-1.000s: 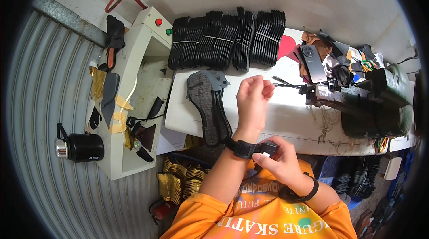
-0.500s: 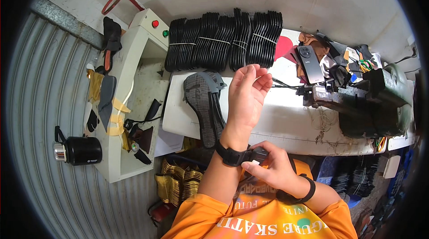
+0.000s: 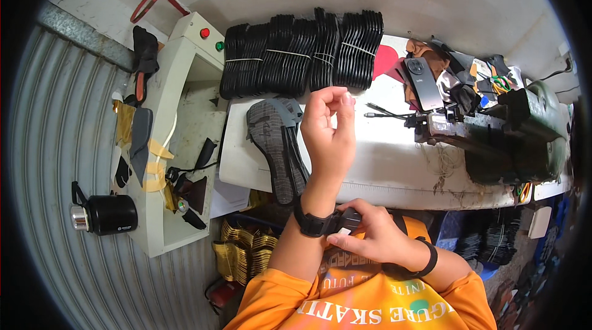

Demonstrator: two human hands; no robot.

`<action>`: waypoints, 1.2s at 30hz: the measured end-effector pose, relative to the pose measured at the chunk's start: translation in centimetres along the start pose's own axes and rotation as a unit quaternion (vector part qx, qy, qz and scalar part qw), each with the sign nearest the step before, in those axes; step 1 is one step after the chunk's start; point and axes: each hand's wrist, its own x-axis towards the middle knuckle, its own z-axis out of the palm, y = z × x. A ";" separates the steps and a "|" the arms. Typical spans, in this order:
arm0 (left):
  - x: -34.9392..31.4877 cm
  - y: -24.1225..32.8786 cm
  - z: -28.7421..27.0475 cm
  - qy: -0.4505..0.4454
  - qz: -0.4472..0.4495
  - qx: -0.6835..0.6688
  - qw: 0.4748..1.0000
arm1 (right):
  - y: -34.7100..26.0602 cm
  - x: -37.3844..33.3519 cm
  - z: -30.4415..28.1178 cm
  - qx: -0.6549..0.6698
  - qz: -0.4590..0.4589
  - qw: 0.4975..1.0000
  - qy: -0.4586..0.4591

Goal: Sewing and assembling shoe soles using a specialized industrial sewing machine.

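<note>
- Black wrist strap circles the left wrist, near the person's chest; it is the item in hand. It looks like a watch or wearable band; the exact type cannot be confirmed.
- Right hand lies just right of the strap, fingers curled and pinched on a small dark piece with a pale tab where it meets the band.
- Left hand is raised upright over the table edge, fingers loosely bent, thumb and fingertips close together; whether anything sits between them cannot be told.
- Handling, as a judgement: the strap appears light, soft and flexible, probably rubbery. It should bend rather than break and offer fair grip. Best hold is the free end or the buckle area by the inner wrist, not the tight middle run.
- A second black band sits on the right wrist.
- Grey shoe upper lies flat on the white worktable, just left of the raised forearm.
- Bundles of black soles, tied with pale cord, stand along the far edge.
- A dark smartphone rests far right, near a cable and a grimy machine.
- A white cabinet with red and green buttons stands left; a black flask lies further left on corrugated metal.
</note>
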 end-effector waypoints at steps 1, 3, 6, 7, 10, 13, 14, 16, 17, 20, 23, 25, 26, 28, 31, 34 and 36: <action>-0.2 -0.1 -0.4 -0.028 0.031 0.073 0.996 | -0.4 0.0 -0.6 -0.011 0.018 1.000 -0.020; -1.0 0.1 -1.2 -0.088 0.051 0.164 0.981 | -0.1 0.4 -2.3 0.018 -0.028 0.996 0.080; -4.6 1.3 -3.1 -0.205 -0.073 0.167 0.962 | -1.3 0.5 -7.0 0.246 -0.116 0.929 0.251; -6.3 1.9 -3.0 -0.269 -0.165 0.093 0.944 | -2.1 0.4 -8.7 0.318 -0.157 0.902 0.246; -12.1 2.9 -0.9 -0.394 -0.336 -0.143 0.844 | -4.4 0.2 -11.3 0.411 -0.281 0.824 0.268; -15.3 4.0 1.7 -0.457 -0.307 -0.182 0.815 | -5.5 0.3 -11.9 0.459 -0.307 0.772 0.315; -15.7 4.2 2.2 -0.463 -0.307 -0.186 0.811 | -5.3 0.4 -12.0 0.456 -0.309 0.770 0.322; -16.0 4.9 3.0 -0.487 -0.324 -0.107 0.804 | -4.9 0.4 -12.1 0.450 -0.308 0.752 0.369; -15.7 5.2 3.7 -0.462 -0.364 -0.087 0.804 | -4.9 0.4 -11.9 0.444 -0.315 0.751 0.374; -15.4 5.6 3.5 -0.454 -0.358 -0.056 0.814 | -4.5 0.6 -11.6 0.360 -0.292 0.781 0.419; -16.0 5.0 2.7 -0.452 -0.382 -0.083 0.802 | -4.0 1.0 -11.4 0.204 -0.301 0.795 0.485; -16.0 4.9 2.6 -0.432 -0.413 -0.107 0.795 | -3.7 1.1 -11.5 -0.119 -0.304 0.767 0.552; -15.9 5.0 2.6 -0.411 -0.440 -0.130 0.788 | -3.3 1.3 -12.0 -0.236 -0.352 0.737 0.527; -15.5 5.0 2.6 -0.413 -0.436 -0.140 0.787 | -2.9 1.6 -11.8 -0.329 -0.340 0.720 0.508; -15.2 4.9 2.6 -0.423 -0.436 -0.142 0.781 | -3.3 1.6 -11.7 -0.269 -0.325 0.734 0.532; -14.8 4.5 2.4 -0.475 -0.426 -0.123 0.760 | -3.7 1.5 -11.3 -0.066 -0.297 0.797 0.521; -14.7 4.6 2.4 -0.473 -0.418 -0.106 0.768 | -4.2 1.5 -11.2 0.214 -0.237 0.846 0.427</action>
